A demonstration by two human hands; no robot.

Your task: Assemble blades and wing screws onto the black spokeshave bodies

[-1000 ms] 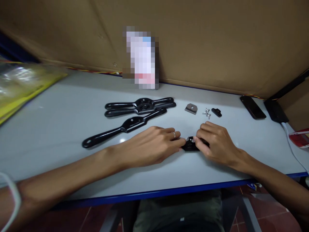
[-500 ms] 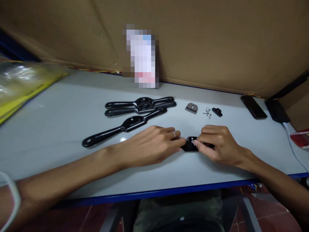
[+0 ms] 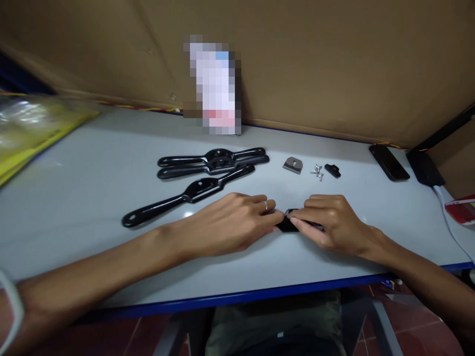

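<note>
Just in from the near edge of a pale grey tabletop (image 3: 178, 284), a glossy black metal tool body (image 3: 288, 225) sits between a person's two hands. The smooth coating could let the piece twist or skid if the grip at its left end loosens while the other hand presses. Anything small at the centre could be knocked askew, the covering fingers leaving little view of it.

The left hand (image 3: 241, 222) has its fingers clamped on the tool body's left end; the right hand (image 3: 330, 220) brings thumb and forefinger close over its middle, though whether they pinch anything cannot be told. What shows of the piece is dark and shiny, lying flat, its ends hidden.

Beyond, at left, lie three black two-handled metal tools (image 3: 202, 189); farther, at right, a grey slotted steel plate (image 3: 293, 165), a cluster of small silver screws (image 3: 316, 171) and a small black winged part (image 3: 332, 170).
</note>
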